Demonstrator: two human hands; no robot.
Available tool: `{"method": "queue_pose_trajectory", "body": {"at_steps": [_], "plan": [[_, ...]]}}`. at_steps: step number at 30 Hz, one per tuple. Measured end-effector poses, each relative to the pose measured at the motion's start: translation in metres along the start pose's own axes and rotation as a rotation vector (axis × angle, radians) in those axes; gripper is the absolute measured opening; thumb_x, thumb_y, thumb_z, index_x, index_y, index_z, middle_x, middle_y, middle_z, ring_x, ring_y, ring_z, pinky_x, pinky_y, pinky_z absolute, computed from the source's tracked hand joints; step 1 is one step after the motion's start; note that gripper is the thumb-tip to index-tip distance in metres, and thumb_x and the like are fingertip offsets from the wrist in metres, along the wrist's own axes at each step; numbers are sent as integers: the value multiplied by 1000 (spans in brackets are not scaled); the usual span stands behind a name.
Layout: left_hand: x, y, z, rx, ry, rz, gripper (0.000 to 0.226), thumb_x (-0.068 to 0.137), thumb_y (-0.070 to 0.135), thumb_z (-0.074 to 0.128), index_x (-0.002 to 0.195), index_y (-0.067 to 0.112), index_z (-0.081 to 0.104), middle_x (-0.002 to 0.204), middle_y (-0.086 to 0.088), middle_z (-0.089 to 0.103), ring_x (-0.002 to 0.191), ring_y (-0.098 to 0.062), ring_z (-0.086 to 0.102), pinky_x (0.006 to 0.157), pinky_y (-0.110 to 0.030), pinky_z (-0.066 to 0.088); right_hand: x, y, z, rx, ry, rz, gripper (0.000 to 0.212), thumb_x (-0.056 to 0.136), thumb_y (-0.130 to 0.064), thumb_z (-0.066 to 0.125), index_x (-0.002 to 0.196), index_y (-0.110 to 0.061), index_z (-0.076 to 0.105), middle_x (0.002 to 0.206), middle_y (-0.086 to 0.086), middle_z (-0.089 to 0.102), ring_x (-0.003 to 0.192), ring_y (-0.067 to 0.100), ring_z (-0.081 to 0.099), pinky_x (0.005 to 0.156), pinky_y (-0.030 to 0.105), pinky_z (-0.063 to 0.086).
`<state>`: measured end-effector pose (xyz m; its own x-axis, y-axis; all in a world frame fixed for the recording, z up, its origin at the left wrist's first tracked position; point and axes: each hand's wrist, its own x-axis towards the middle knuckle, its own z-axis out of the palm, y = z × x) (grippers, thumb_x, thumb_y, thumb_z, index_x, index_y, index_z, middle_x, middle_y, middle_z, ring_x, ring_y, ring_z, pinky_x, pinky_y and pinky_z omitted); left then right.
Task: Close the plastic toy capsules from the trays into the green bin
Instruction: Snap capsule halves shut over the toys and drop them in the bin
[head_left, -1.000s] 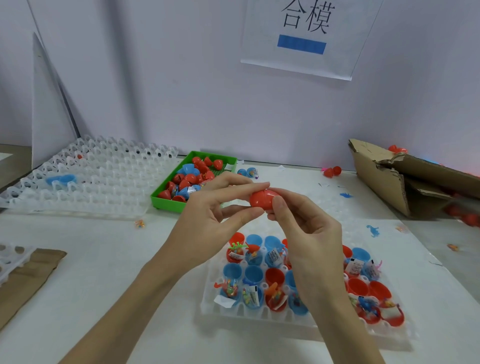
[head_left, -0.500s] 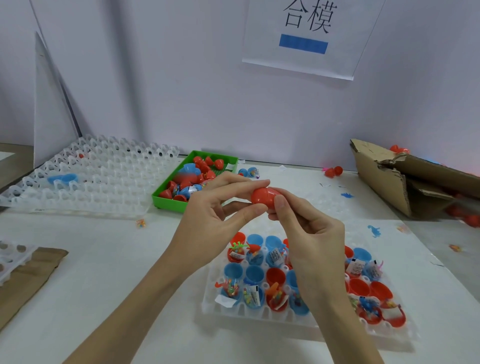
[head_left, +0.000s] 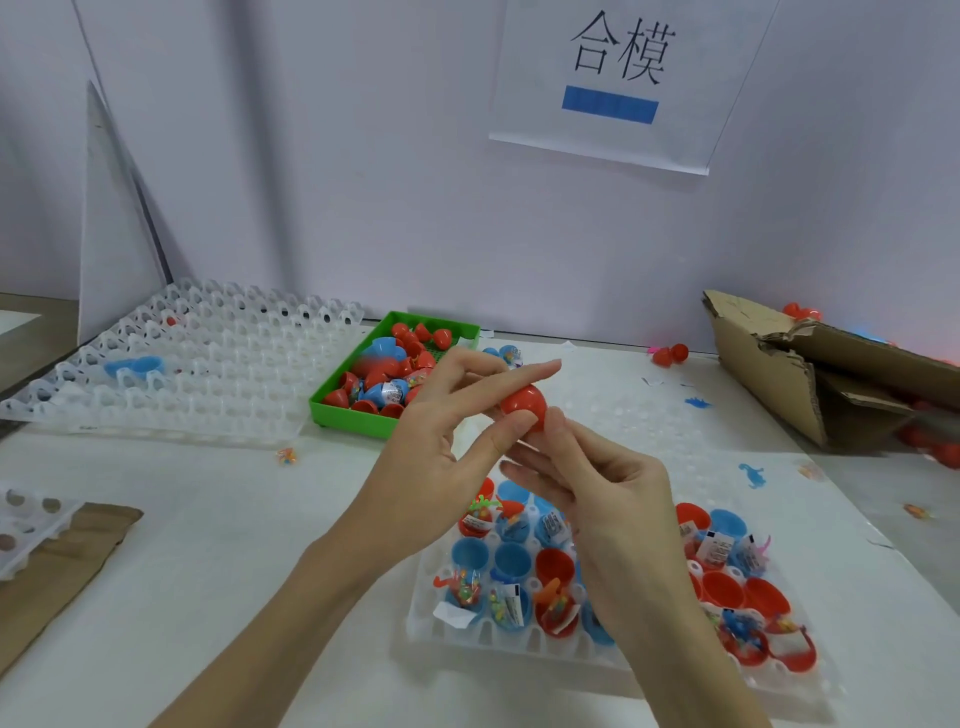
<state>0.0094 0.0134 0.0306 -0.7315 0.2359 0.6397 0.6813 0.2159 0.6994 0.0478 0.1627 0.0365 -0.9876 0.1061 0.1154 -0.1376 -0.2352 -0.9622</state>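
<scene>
Red capsule (head_left: 523, 406) sits up off the worktop (head_left: 218, 519), above the near tray (head_left: 498, 642), pinched between both hands. Your left hand (head_left: 441, 457) has it by thumb below and index above, the other fingers loosely curled behind; your right hand (head_left: 618, 499) meets it from underneath with the thumb tip on its near side and the fingers relaxed, half straight. So left grip is closed on the capsule, right grip only partly so, thumb pressing. The seam between the halves is not readable from here, so judge closure by feel: squeeze straight along the axis, halves square to each other, until it seats all round. A skewed press could likely pop one half off or trap the toy's paper slip. Once firm, hand it fully to the left and carry it to the green bin (head_left: 343, 415), which lies just beyond that hand with closed capsules already inside. Open halves wait in the near tray.
</scene>
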Motion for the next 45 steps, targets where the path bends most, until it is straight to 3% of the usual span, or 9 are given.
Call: {"method": "queue_pose_trajectory", "body": {"at_steps": [5, 9, 12, 18, 23, 26, 33, 41, 45], "plan": [[-1, 0, 2, -66, 49, -57, 41, 100, 27, 62, 141, 34, 60, 117, 8, 64, 120, -23, 60, 105, -29, 48, 7, -2, -4, 363, -110, 250, 56, 73, -32, 83, 121, -7, 70, 116, 12, 76, 107, 27, 74, 78, 25, 61], [0, 0, 0, -182, 125, -63, 23, 96, 26, 70, 119, 25, 69, 115, 6, 74, 119, -26, 66, 104, -43, 54, 9, 2, -8, 544, -289, 310, 38, 89, -28, 77, 121, -8, 74, 130, 15, 70, 122, 27, 67, 90, 29, 58], [0, 0, -1, -232, 117, -48, 18, 98, 22, 68, 116, 23, 71, 118, 1, 75, 120, -29, 66, 105, -46, 53, 9, 3, -7, 601, -375, 313, 38, 95, -26, 73, 128, -9, 70, 138, 17, 64, 129, 28, 63, 96, 31, 56], [-1, 2, -2, -346, 50, -66, 18, 97, 5, 61, 114, -1, 63, 117, -10, 75, 118, -31, 69, 105, -43, 54, 7, 2, -6, 563, -284, 283, 59, 91, -20, 71, 141, 2, 49, 129, 22, 69, 120, 32, 68, 89, 29, 59], [1, 3, -8, -372, 29, -101, 18, 97, 2, 65, 113, -5, 63, 116, -17, 74, 118, -33, 69, 107, -45, 53, 6, -2, -4, 501, -232, 246, 65, 82, -22, 78, 135, 4, 52, 119, 23, 73, 110, 34, 73, 82, 29, 61], [1, 1, -11, -348, 1, -104, 19, 96, -2, 64, 115, -5, 64, 116, -15, 75, 119, -30, 69, 106, -40, 54, 6, -3, -5, 462, -202, 236, 62, 80, -22, 79, 130, 2, 54, 115, 23, 74, 107, 35, 74, 79, 29, 62], [1, 2, -7, -396, 28, -120, 21, 96, 14, 67, 115, 6, 66, 119, -8, 76, 119, -28, 70, 103, -40, 56, 5, -2, -3, 478, -231, 232, 60, 81, -23, 77, 129, 3, 54, 117, 21, 74, 110, 32, 73, 82, 28, 61], [3, -1, -19, -431, -74, -163, 19, 97, 2, 66, 116, 1, 68, 121, -7, 76, 121, -23, 70, 100, -32, 56, 7, 0, -5, 442, -213, 262, 62, 76, -22, 81, 127, 1, 55, 115, 22, 75, 107, 34, 74, 79, 29, 62], [0, 0, -10, -312, -48, -85, 23, 101, 2, 61, 124, 5, 66, 128, -2, 73, 128, -23, 65, 107, -41, 54, 7, 4, -6, 505, -244, 288, 65, 83, -22, 78, 137, 1, 51, 123, 20, 72, 116, 30, 71, 86, 28, 60]]}}
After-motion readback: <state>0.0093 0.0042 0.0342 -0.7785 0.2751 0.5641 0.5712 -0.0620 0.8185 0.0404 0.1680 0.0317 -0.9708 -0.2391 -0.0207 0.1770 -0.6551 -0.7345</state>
